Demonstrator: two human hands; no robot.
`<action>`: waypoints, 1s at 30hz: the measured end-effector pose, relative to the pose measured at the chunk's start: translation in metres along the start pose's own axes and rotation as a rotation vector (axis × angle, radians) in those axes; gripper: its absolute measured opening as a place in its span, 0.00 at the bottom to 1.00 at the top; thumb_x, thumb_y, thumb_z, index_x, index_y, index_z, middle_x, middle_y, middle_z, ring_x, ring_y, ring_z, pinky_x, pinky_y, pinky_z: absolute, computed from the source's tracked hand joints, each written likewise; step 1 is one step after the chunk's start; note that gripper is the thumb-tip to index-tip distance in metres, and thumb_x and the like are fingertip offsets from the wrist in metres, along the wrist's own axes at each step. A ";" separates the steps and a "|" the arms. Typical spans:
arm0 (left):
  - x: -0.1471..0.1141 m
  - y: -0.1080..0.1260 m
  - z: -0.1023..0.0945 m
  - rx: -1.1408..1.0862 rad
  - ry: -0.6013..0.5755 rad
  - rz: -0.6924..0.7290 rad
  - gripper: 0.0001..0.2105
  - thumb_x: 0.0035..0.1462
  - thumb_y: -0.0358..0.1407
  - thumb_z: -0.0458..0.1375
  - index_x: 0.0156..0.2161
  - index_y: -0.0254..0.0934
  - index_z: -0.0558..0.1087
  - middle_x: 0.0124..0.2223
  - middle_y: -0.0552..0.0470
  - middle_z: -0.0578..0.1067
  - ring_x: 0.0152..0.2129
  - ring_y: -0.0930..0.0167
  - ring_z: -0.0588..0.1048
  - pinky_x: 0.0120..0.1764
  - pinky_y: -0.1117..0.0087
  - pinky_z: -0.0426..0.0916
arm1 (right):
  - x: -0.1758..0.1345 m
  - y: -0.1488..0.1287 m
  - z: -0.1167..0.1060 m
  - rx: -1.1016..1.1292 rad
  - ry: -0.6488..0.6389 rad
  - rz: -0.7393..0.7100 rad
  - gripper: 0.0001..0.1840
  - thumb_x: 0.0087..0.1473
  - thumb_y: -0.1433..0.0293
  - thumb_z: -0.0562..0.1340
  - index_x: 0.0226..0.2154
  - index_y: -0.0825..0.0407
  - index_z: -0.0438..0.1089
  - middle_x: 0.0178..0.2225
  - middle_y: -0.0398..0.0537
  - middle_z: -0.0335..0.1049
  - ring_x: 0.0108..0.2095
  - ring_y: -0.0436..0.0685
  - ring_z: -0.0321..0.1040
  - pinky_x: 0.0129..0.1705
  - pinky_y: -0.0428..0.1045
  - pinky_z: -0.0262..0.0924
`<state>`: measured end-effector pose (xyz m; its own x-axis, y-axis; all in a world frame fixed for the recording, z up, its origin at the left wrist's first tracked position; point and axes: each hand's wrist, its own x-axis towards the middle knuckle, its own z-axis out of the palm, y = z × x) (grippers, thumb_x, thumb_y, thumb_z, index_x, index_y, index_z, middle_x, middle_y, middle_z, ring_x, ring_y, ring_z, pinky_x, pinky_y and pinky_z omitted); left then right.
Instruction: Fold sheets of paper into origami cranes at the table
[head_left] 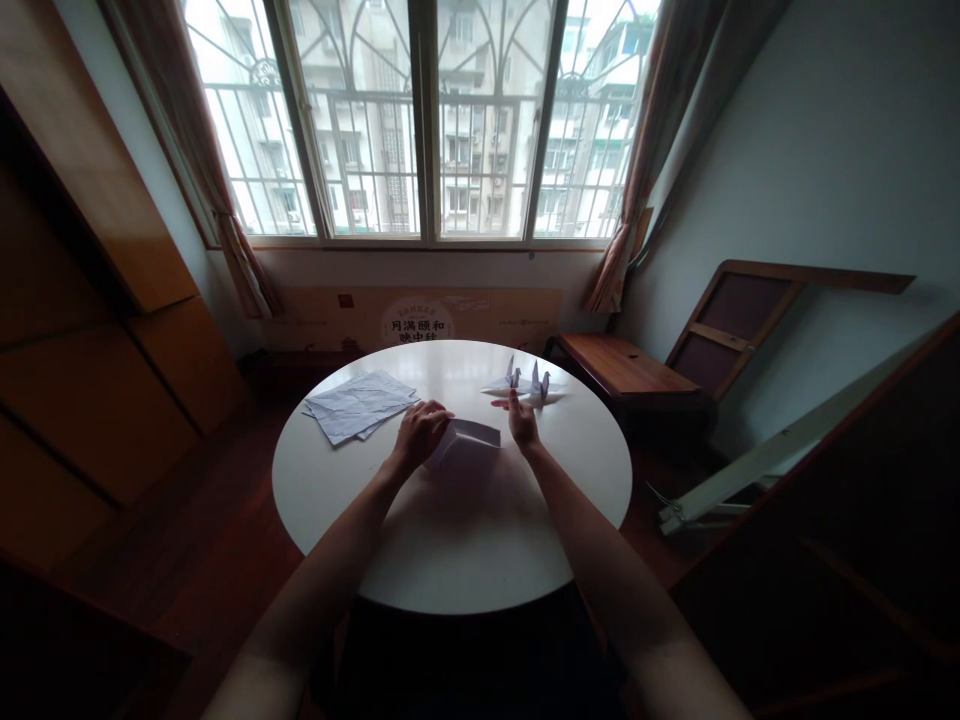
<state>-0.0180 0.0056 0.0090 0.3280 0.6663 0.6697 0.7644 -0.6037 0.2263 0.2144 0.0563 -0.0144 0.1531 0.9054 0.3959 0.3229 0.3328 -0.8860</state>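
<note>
My left hand [422,432] is closed on the left end of a partly folded sheet of white paper [477,433], which stands raised above the table with a crease across it. Just right of the paper's free end, my right hand [523,420] has its thumb up and a finger stretched to the left. I see nothing in it, and a small gap seems to part it from the paper. Beyond that hand stand folded paper cranes [540,378] with pointed necks and tails. To the left lies a stack of creased paper sheets [360,402].
All of this rests on a round white table [465,575]. A low wooden stool or bench [630,365] stands at its right, with a leaning wooden frame [731,320] behind. A printed cardboard box or panel [480,310] sits below the window. Wooden cabinets [97,400] line the left.
</note>
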 end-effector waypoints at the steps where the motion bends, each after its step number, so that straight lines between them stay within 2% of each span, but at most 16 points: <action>1: 0.000 -0.001 -0.004 0.011 0.040 -0.061 0.09 0.61 0.32 0.55 0.41 0.40 0.78 0.39 0.49 0.76 0.36 0.66 0.72 0.42 0.64 0.66 | 0.001 0.000 -0.001 -0.008 0.013 0.012 0.39 0.61 0.47 0.41 0.35 0.57 0.78 0.36 0.60 0.76 0.43 0.65 0.71 0.48 0.57 0.61; 2: 0.001 -0.003 -0.007 0.013 0.097 -0.125 0.10 0.62 0.33 0.54 0.41 0.39 0.78 0.39 0.48 0.76 0.36 0.67 0.73 0.42 0.65 0.66 | 0.001 0.000 -0.002 -0.019 0.025 0.024 0.40 0.62 0.48 0.40 0.37 0.58 0.77 0.37 0.61 0.75 0.44 0.65 0.70 0.49 0.57 0.61; 5: 0.002 -0.008 -0.019 -0.005 0.382 -0.249 0.13 0.64 0.35 0.51 0.46 0.38 0.77 0.43 0.46 0.74 0.41 0.66 0.73 0.45 0.63 0.66 | 0.004 0.001 -0.003 -0.068 0.048 0.037 0.41 0.63 0.50 0.36 0.40 0.59 0.76 0.41 0.64 0.74 0.47 0.65 0.69 0.52 0.58 0.59; 7: 0.002 -0.010 -0.024 0.005 0.457 -0.251 0.12 0.63 0.35 0.52 0.46 0.42 0.77 0.48 0.47 0.73 0.46 0.65 0.71 0.49 0.62 0.64 | 0.005 0.003 -0.003 -0.101 0.045 0.020 0.42 0.63 0.50 0.34 0.42 0.58 0.75 0.43 0.64 0.73 0.49 0.65 0.68 0.53 0.59 0.58; 8: 0.003 -0.010 -0.025 0.014 0.437 -0.237 0.11 0.63 0.34 0.53 0.46 0.43 0.77 0.49 0.47 0.73 0.48 0.64 0.70 0.50 0.61 0.63 | 0.006 0.004 -0.003 -0.107 0.043 0.007 0.42 0.63 0.50 0.34 0.43 0.57 0.75 0.42 0.63 0.73 0.49 0.65 0.68 0.53 0.59 0.58; 10: 0.002 -0.009 -0.022 0.027 0.293 -0.181 0.11 0.61 0.32 0.56 0.45 0.44 0.78 0.52 0.47 0.73 0.50 0.63 0.69 0.52 0.59 0.61 | 0.006 0.006 -0.002 -0.102 0.047 -0.014 0.42 0.62 0.49 0.34 0.43 0.57 0.74 0.42 0.63 0.74 0.50 0.65 0.68 0.53 0.59 0.58; 13: -0.001 -0.007 -0.010 -0.010 -0.081 -0.052 0.10 0.58 0.30 0.57 0.41 0.44 0.79 0.50 0.48 0.75 0.48 0.63 0.71 0.52 0.58 0.61 | 0.006 0.007 -0.001 -0.103 0.051 -0.022 0.43 0.62 0.49 0.33 0.43 0.59 0.74 0.41 0.64 0.74 0.49 0.65 0.68 0.53 0.58 0.58; 15: -0.005 -0.007 0.000 -0.084 -0.309 0.024 0.07 0.58 0.36 0.59 0.40 0.44 0.79 0.49 0.49 0.75 0.45 0.64 0.73 0.51 0.61 0.63 | 0.006 0.005 -0.001 -0.114 0.040 -0.017 0.44 0.62 0.49 0.33 0.43 0.60 0.74 0.41 0.65 0.74 0.49 0.64 0.69 0.53 0.57 0.58; 17: -0.009 -0.007 0.009 -0.162 -0.458 0.078 0.11 0.57 0.42 0.60 0.43 0.43 0.79 0.50 0.47 0.75 0.43 0.66 0.74 0.48 0.66 0.66 | 0.005 0.003 -0.002 -0.104 0.040 -0.009 0.44 0.62 0.49 0.34 0.41 0.60 0.75 0.41 0.64 0.75 0.47 0.64 0.69 0.52 0.57 0.58; 21: -0.012 -0.007 0.019 -0.214 -0.439 0.072 0.11 0.60 0.41 0.56 0.44 0.44 0.79 0.50 0.47 0.75 0.41 0.67 0.75 0.47 0.66 0.67 | 0.001 -0.004 0.000 -0.027 -0.007 0.001 0.43 0.59 0.43 0.40 0.35 0.58 0.76 0.33 0.62 0.75 0.37 0.61 0.71 0.43 0.55 0.63; 23: -0.011 -0.008 0.020 -0.230 -0.428 0.057 0.10 0.60 0.39 0.57 0.44 0.44 0.79 0.48 0.47 0.76 0.41 0.67 0.75 0.48 0.66 0.67 | -0.002 -0.008 0.004 0.043 -0.135 0.013 0.45 0.56 0.40 0.41 0.32 0.58 0.77 0.27 0.58 0.73 0.29 0.57 0.70 0.35 0.52 0.63; 25: -0.011 -0.009 0.021 -0.236 -0.423 0.040 0.10 0.60 0.38 0.57 0.44 0.45 0.79 0.48 0.47 0.77 0.42 0.67 0.75 0.47 0.66 0.67 | -0.007 -0.011 0.009 0.118 -0.316 0.012 0.45 0.52 0.37 0.44 0.30 0.58 0.77 0.24 0.54 0.72 0.24 0.53 0.67 0.29 0.49 0.61; 27: -0.011 -0.009 0.020 -0.236 -0.424 0.044 0.11 0.59 0.37 0.57 0.44 0.45 0.79 0.48 0.47 0.77 0.42 0.66 0.75 0.48 0.65 0.67 | -0.012 -0.013 0.013 0.134 -0.461 0.036 0.45 0.50 0.35 0.46 0.28 0.58 0.76 0.22 0.52 0.71 0.21 0.51 0.65 0.26 0.47 0.59; 30: -0.010 -0.010 0.018 -0.216 -0.428 0.039 0.11 0.58 0.36 0.57 0.45 0.45 0.79 0.49 0.48 0.76 0.44 0.65 0.75 0.49 0.64 0.67 | -0.017 -0.013 0.016 0.073 -0.598 0.057 0.39 0.50 0.39 0.51 0.27 0.58 0.76 0.21 0.50 0.71 0.19 0.50 0.64 0.25 0.46 0.57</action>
<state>-0.0186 0.0125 -0.0132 0.5879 0.7341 0.3398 0.6289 -0.6790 0.3788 0.1921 0.0407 -0.0135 -0.3901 0.9065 0.1618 0.2610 0.2774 -0.9246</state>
